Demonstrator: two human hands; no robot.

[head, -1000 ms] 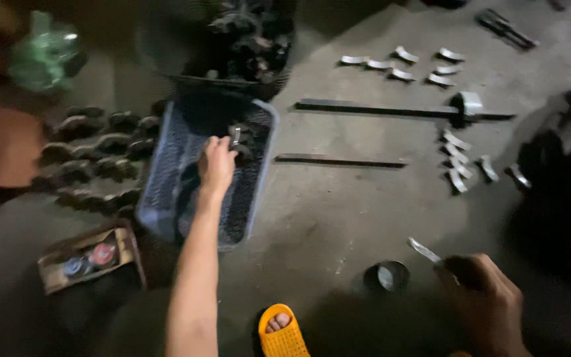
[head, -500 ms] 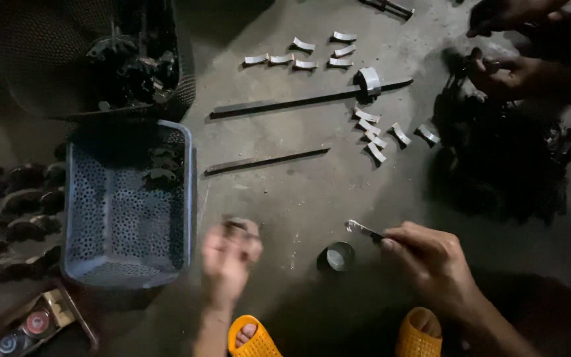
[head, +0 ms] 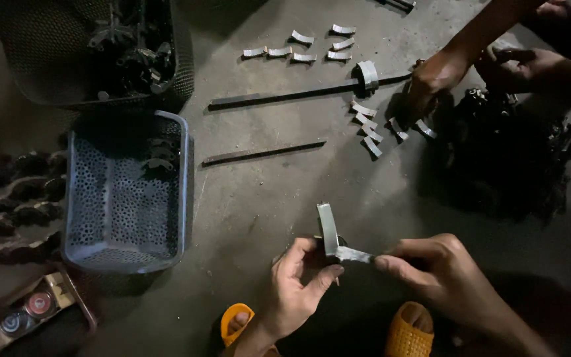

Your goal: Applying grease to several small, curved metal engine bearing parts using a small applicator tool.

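Left hand (head: 299, 281) closed on curved metal shell (head: 327, 228), held upright above concrete floor (head: 259, 198), between thumb and fingers. Right hand (head: 441, 271) gripping thin metal blade (head: 355, 254), tip touching shell's lower end. Blue perforated basket (head: 127, 192) well left. Similar shells (head: 371, 129) near co-worker's hand (head: 431, 79).

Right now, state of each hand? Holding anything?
Left hand: closed on a curved metal piece.
Right hand: closed on a thin metal blade, tip against the metal piece.
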